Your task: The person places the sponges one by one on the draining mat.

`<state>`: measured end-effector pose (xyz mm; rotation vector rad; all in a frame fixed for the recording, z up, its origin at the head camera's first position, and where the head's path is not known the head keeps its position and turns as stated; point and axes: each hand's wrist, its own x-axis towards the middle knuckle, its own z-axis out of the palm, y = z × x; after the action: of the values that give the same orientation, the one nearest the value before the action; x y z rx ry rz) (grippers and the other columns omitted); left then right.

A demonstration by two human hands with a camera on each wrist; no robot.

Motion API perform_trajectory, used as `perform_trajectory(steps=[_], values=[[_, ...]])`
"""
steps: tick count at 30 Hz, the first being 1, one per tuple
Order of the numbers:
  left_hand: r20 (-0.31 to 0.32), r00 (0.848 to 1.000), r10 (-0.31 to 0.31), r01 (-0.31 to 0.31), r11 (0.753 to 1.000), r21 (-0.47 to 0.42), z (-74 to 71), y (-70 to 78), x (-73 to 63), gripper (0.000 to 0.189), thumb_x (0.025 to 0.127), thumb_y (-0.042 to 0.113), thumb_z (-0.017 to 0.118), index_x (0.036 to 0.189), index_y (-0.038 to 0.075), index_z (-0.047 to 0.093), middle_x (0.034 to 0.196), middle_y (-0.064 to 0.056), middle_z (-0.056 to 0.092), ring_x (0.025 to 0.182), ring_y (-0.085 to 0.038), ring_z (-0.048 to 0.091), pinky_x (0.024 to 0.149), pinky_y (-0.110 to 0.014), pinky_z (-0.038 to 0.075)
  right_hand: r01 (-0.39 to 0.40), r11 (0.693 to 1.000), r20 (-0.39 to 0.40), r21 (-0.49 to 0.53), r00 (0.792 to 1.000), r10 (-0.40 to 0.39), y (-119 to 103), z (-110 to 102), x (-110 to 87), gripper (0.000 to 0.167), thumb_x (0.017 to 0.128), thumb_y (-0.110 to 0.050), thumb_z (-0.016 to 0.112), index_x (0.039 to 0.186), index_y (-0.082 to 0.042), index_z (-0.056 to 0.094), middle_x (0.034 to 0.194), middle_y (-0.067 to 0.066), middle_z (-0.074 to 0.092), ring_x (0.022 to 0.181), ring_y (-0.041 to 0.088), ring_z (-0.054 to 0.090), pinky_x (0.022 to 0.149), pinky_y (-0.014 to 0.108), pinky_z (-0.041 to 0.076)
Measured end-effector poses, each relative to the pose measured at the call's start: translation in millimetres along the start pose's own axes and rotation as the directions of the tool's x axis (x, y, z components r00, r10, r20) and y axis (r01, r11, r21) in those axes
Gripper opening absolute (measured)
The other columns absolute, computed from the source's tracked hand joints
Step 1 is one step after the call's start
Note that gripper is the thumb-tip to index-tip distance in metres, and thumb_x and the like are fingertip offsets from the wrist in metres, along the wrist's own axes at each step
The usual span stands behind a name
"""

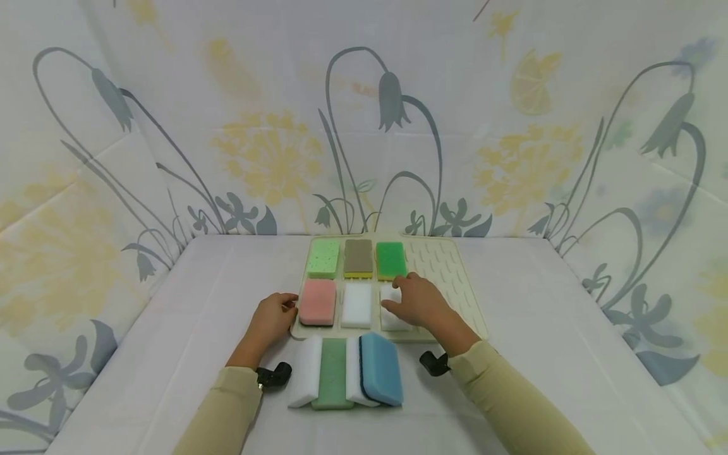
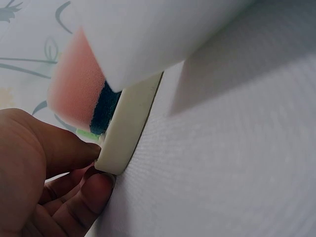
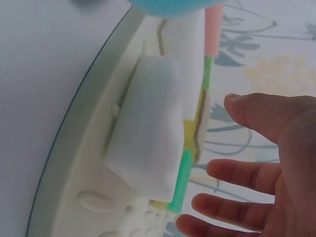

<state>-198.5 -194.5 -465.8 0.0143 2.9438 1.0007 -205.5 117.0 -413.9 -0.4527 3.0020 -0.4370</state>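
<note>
Midway along the front edge of the tray [image 1: 440, 272], I have the white sponge [image 3: 148, 123], with the right hand [image 1: 421, 303] over it, fingers spread, gripping nothing. The left hand [image 1: 273, 319] pinches the tray's left edge; a tug there, I judge, could skew everything, and stray right fingers could knock the green sponge [image 1: 390, 259]. The tray carries that one, brown [image 1: 358, 256] and pale green [image 1: 323, 258] along the back edge, then pink [image 1: 317, 302] and another white one [image 1: 356, 304] nearer the front. Just off the front edge, the blue sponge [image 1: 382, 370] leans on its row [image 1: 332, 376]; a bumped wrist might topple it.
</note>
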Motion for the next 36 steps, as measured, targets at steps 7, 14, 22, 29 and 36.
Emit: perform_trajectory(steps=[7,14,22,29,36], values=[[-0.004,1.000,0.002,-0.002,1.000,0.003,1.8,-2.5,1.0,0.037,0.094,0.013,0.057,0.127,0.000,0.061,0.109,-0.014,0.067,0.101,-0.027,0.063,0.085,-0.043,0.051,0.015,0.998,-0.012,0.064,1.000,-0.014,-5.6,-3.9,-15.1,0.051,0.090,-0.043,0.064,0.126,-0.007,0.060,0.121,0.015,0.059,0.094,0.028,0.062,0.082,0.044,0.052],[-0.004,1.000,-0.010,0.010,1.000,-0.006,1.1,-1.6,-0.4,0.037,0.094,0.013,0.057,0.128,0.000,0.061,0.110,-0.014,0.066,0.100,-0.026,0.063,0.083,-0.041,0.051,0.031,0.995,-0.026,0.091,0.999,-0.029,-10.1,-3.5,-26.9,0.048,0.089,-0.043,0.066,0.124,-0.011,0.061,0.119,0.012,0.060,0.093,0.025,0.062,0.081,0.042,0.052],[-0.001,1.000,-0.015,0.015,1.000,-0.008,0.4,0.8,-1.0,0.036,0.094,0.014,0.057,0.128,0.000,0.061,0.110,-0.015,0.067,0.099,-0.026,0.063,0.082,-0.040,0.051,0.017,0.989,0.010,0.148,1.000,-0.019,-14.0,-0.4,-40.8,0.048,0.089,-0.046,0.065,0.125,-0.014,0.061,0.122,0.011,0.060,0.096,0.025,0.061,0.079,0.042,0.051],[-0.002,1.000,-0.001,0.001,1.000,0.000,0.2,-0.7,0.0,0.036,0.094,0.013,0.057,0.127,0.000,0.061,0.108,-0.014,0.067,0.098,-0.026,0.063,0.082,-0.040,0.051,0.014,0.979,0.023,0.203,1.000,-0.019,-18.8,3.9,-53.1,0.048,0.088,-0.048,0.064,0.125,-0.017,0.061,0.124,0.009,0.060,0.111,0.027,0.059,0.087,0.045,0.050],[0.001,1.000,-0.008,0.008,1.000,-0.003,0.5,1.0,-1.1,0.036,0.094,0.014,0.057,0.128,0.000,0.061,0.109,-0.014,0.067,0.098,-0.025,0.062,0.082,-0.040,0.051,0.045,0.962,0.056,0.269,0.996,-0.063,-20.9,7.8,-64.9,0.052,0.087,-0.050,0.065,0.126,-0.016,0.060,0.124,0.010,0.062,0.111,0.027,0.060,0.086,0.046,0.051]])
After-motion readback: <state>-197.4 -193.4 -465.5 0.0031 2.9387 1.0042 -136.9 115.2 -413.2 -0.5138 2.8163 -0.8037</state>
